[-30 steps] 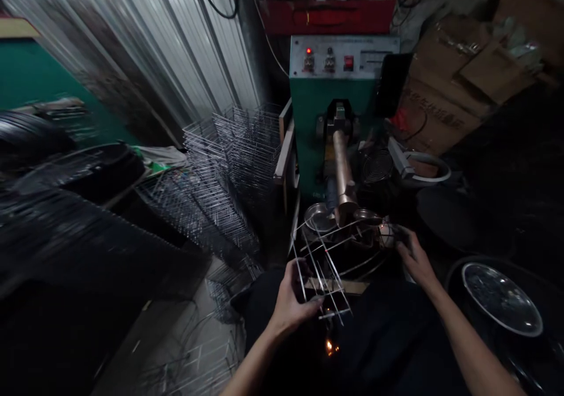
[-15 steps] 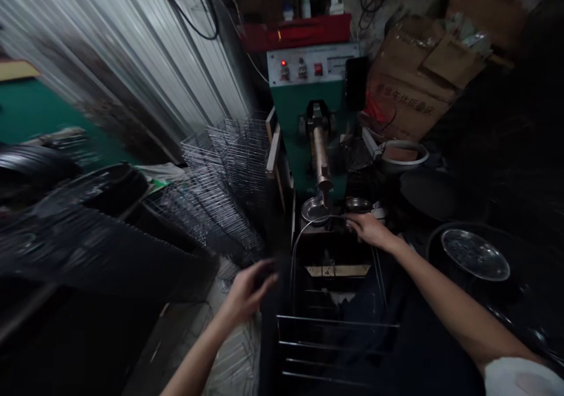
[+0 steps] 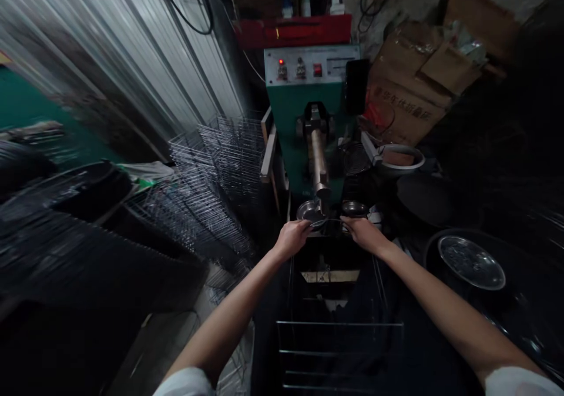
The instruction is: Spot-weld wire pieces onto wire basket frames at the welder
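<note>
A wire rack [image 3: 339, 324] with parallel cross wires extends from the machine toward me. My left hand [image 3: 292, 238] is closed on the left part of its curved far end, and my right hand [image 3: 363, 234] pinches the same wire on the right. Between the hands the wire runs just below the tip of the machine's metal arm [image 3: 319, 161]. Whether the wire touches that tip I cannot tell. Behind my left hand sits a round metal dish [image 3: 308, 209]; a second small dish [image 3: 354, 208] lies behind my right hand.
The green machine [image 3: 286, 108] has a panel with a lit red lamp. Stacked wire racks [image 3: 207, 178] stand at left. On the right are a white basin [image 3: 412, 156], a cardboard box [image 3: 405, 90] and a clear round dish [image 3: 471, 262] of small metal pieces.
My left hand has moved up and right from beside the rack and has taken hold of its far wire. My right hand keeps its grip, nearly in place.
</note>
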A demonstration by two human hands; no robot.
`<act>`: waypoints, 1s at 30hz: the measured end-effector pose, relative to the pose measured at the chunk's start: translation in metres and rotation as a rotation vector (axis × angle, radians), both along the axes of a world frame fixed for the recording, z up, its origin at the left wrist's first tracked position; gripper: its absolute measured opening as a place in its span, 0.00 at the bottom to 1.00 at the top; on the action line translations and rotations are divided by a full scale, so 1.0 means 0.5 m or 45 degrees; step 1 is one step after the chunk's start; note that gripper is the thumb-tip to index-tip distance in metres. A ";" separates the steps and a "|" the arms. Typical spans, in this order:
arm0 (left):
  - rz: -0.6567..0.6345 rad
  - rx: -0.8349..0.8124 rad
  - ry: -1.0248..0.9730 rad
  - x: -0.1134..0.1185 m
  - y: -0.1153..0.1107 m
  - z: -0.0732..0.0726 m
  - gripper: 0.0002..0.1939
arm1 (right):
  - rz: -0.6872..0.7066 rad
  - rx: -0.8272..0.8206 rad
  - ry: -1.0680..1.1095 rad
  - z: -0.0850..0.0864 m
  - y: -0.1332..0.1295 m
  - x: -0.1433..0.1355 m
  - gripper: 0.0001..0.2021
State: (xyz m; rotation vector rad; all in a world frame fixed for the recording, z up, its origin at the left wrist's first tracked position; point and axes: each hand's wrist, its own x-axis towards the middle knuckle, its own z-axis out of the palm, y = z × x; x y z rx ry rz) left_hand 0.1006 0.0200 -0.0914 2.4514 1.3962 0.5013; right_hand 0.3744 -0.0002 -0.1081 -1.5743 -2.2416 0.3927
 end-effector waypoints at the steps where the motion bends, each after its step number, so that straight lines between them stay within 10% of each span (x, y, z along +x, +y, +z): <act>1: 0.000 0.001 0.005 -0.001 0.003 0.003 0.12 | 0.007 -0.006 -0.005 0.004 0.003 -0.001 0.13; 30: -0.031 -0.052 -0.003 0.001 0.045 0.044 0.14 | 0.166 0.002 0.001 0.049 0.061 -0.007 0.10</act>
